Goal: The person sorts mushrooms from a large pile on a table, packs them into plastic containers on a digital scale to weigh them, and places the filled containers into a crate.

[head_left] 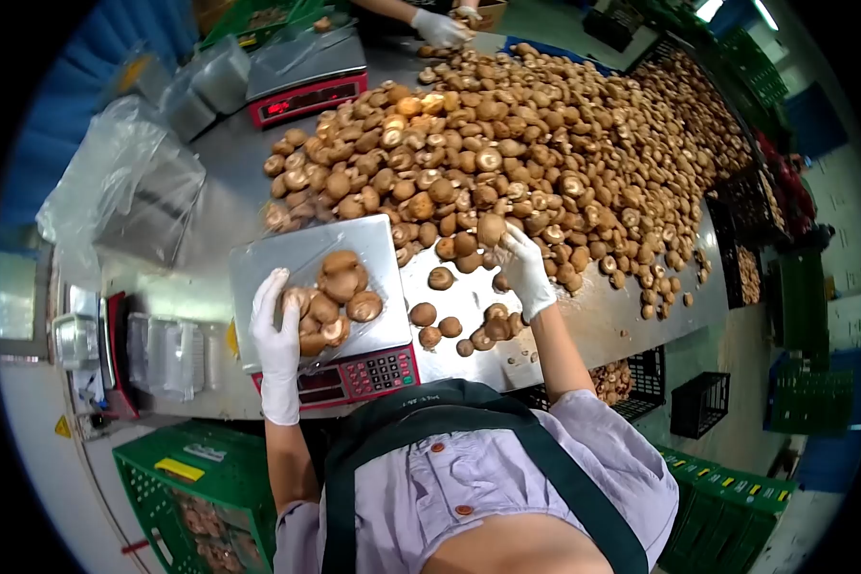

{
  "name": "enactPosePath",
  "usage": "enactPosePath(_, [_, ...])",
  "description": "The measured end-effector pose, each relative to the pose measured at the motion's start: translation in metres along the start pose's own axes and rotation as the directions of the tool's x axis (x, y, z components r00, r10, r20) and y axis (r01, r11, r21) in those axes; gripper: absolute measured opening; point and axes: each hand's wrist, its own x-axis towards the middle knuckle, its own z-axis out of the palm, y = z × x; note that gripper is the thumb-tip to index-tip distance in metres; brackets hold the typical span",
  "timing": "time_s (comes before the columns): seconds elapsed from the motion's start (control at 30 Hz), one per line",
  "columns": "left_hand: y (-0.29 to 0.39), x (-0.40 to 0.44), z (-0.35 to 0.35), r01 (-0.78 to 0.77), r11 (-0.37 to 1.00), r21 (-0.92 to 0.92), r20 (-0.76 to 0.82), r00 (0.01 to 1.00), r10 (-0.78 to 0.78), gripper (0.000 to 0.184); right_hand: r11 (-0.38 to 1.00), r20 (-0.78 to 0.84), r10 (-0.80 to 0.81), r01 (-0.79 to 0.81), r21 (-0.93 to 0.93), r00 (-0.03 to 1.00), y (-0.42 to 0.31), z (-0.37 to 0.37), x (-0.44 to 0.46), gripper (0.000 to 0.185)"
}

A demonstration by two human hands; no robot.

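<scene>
My left hand (278, 352), in a white glove, is over the left part of a scale's metal plate (381, 251). Its fingers point away from me with the thumb apart, beside a small heap of brown mushrooms (342, 278); whether they touch the heap I cannot tell. My right hand (526, 275), also gloved, is at the near edge of the big mushroom pile (545, 143). Between its fingertips is a brown-capped mushroom (491, 230). Several loose mushrooms (423, 314) lie on the table between my hands.
The scale's red keypad panel (378, 373) faces me. Clear plastic trays (165, 356) and a plastic bag (115, 182) are at the left. Farther back stand a second scale (308, 99) and another person's gloved hand (440, 29). Green crates (196, 478) flank me below.
</scene>
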Motion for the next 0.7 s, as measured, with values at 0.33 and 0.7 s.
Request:
enactPosePath(0.33, [-0.024, -0.003, -0.028, 0.163, 0.978, -0.132, -0.165, 0.969, -0.184, 0.026, 0.892, 0.370, 0.114, 0.068, -0.446, 0.922, 0.015, 0.149, -0.038, 0.040])
enactPosePath(0.7, [-0.053, 0.030, -0.030, 0.490, 0.722, -0.488, -0.080, 0.799, -0.596, 0.035, 0.026, 0.736, -0.256, 0.765, -0.643, 0.627, 0.032, 0.181, -0.048, 0.028])
